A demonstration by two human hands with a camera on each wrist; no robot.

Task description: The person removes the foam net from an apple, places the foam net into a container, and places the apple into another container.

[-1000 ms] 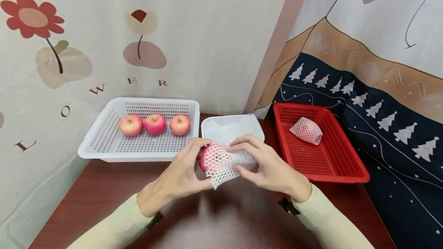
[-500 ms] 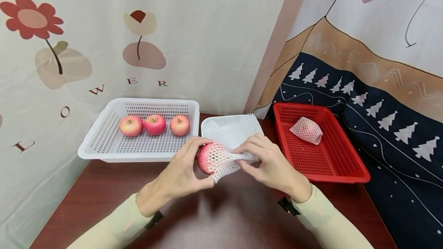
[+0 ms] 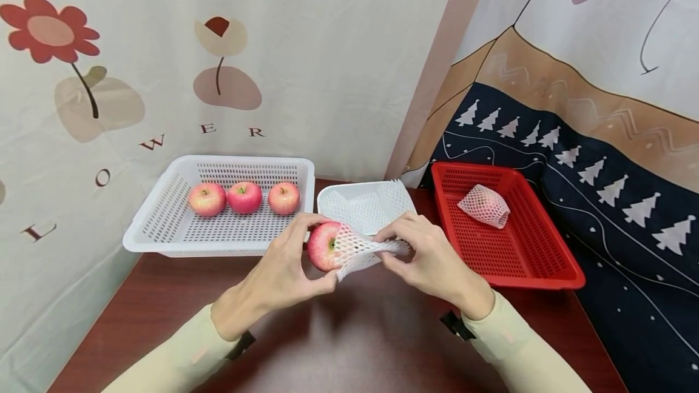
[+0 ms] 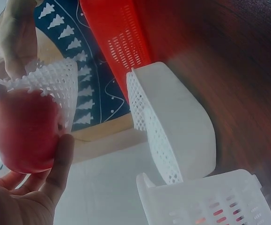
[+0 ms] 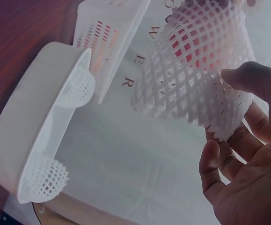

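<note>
My left hand (image 3: pixel 278 268) grips a red apple (image 3: pixel 322 247) by its left side, thumb in front and fingers behind. A white foam net sleeve (image 3: pixel 357 252) covers the apple's right part, while its stem and left part show bare. With thumb and fingers, my right hand (image 3: pixel 437 262) pinches the gathered right end of the sleeve. In the left wrist view the apple (image 4: pixel 25 131) sits in the fingers with the net (image 4: pixel 60 84) over its far end. The right wrist view shows the net (image 5: pixel 191 70) stretched out, red fruit showing through its mesh.
A white basket (image 3: pixel 147 232) with three apples (image 3: pixel 244 197) stands at the back left. Behind the hands is a small white tray (image 3: pixel 327 190) holding foam nets (image 3: pixel 366 208). To the right, a red basket (image 3: pixel 508 265) holds one netted apple (image 3: pixel 485 206). All stand on a brown table (image 3: pixel 349 356).
The net has slid rightward off part of the apple, baring more of it and its stem. My right hand has gathered the sleeve's end; the left hand and apple have shifted slightly left.
</note>
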